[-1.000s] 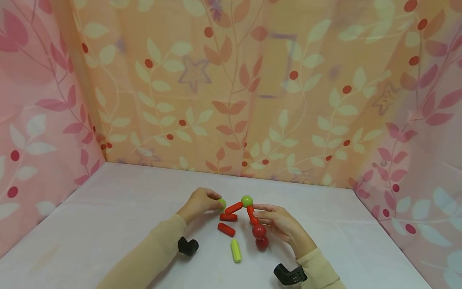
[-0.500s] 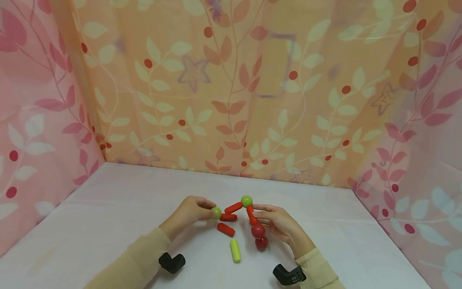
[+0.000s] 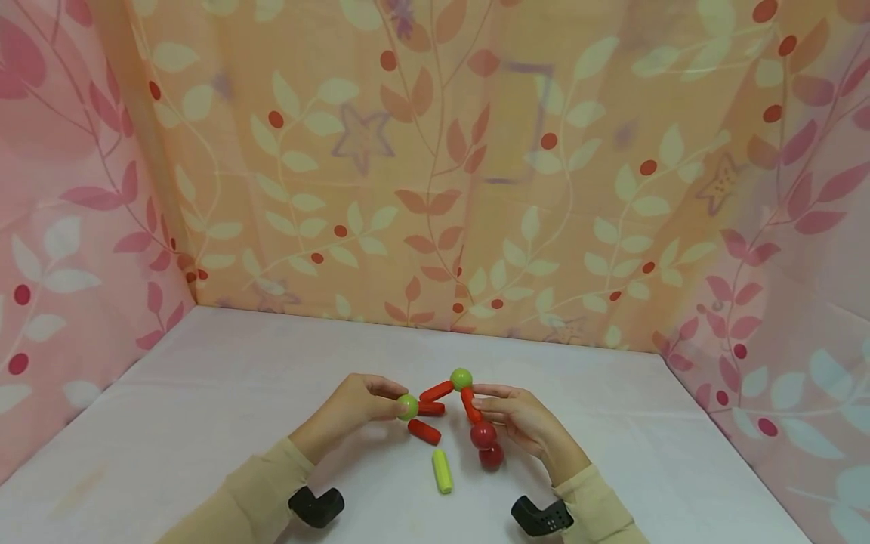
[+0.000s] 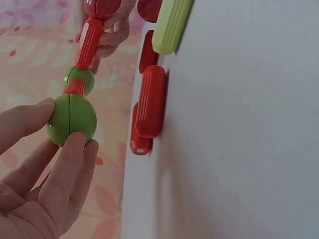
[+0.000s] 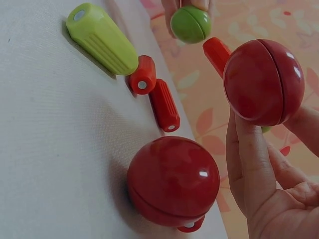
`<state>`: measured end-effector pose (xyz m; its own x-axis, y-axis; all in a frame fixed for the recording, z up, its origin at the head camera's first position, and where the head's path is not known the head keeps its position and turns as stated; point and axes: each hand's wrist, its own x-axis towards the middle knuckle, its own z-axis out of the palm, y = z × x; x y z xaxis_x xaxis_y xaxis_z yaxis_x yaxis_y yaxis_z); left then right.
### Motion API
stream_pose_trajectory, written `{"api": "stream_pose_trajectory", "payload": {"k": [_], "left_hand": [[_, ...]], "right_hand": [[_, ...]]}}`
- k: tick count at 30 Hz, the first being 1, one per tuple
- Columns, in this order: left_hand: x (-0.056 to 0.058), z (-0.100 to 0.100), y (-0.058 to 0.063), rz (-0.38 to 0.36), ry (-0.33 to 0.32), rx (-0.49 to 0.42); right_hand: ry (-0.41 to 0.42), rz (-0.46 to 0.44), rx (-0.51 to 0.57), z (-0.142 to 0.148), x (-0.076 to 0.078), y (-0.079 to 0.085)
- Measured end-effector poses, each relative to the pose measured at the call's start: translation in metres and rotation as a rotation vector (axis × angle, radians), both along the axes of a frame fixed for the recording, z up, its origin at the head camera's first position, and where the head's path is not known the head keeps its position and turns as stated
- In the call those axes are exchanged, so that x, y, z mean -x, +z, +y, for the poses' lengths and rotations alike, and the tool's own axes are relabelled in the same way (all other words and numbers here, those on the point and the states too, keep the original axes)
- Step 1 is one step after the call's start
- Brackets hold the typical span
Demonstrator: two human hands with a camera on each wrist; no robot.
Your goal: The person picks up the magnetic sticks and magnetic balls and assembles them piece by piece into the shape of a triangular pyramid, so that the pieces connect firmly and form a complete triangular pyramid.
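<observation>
My left hand pinches a green ball between thumb and fingertips. Across from it, my right hand holds a red magnetic rod. A second green ball caps that rod's far end, and a red ball its near end. From the second green ball another red rod slants out toward my left hand. In the right wrist view, a gap shows between the rod's free end and the pinched green ball.
Two loose red rods lie on the white tabletop between my hands. Closer in is a yellow-green rod. Another red ball rests on the table below my right hand. Patterned cloth walls off the back and sides.
My left hand has come back toward me and a little left, bringing its green ball away from beside the upper red rod's end. My right hand has hardly moved.
</observation>
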<state>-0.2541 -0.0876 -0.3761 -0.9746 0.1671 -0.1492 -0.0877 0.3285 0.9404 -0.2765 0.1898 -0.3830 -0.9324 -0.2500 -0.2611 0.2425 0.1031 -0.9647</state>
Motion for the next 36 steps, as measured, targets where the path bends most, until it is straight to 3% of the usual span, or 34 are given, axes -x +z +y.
{"api": "stream_pose_trajectory", "payload": {"k": [12,19,25,29,36], "left_hand": [[-0.003,0.002,0.000,0.014,-0.005,-0.002],[-0.002,0.001,0.002,-0.007,0.031,-0.037],[0.004,0.002,0.002,-0.025,0.108,-0.028],[0.008,0.001,-0.001,-0.025,0.119,-0.060],[0.023,0.003,-0.008,0.036,0.187,-0.069]], "right_hand": [[0.003,0.011,-0.011,-0.006,-0.001,0.001],[0.008,0.029,-0.035,-0.008,0.002,0.007],[0.039,0.037,-0.110,-0.013,0.015,0.016],[0.057,0.022,-0.125,-0.016,0.028,0.015],[0.022,-0.003,-0.149,-0.024,0.051,0.008]]}}
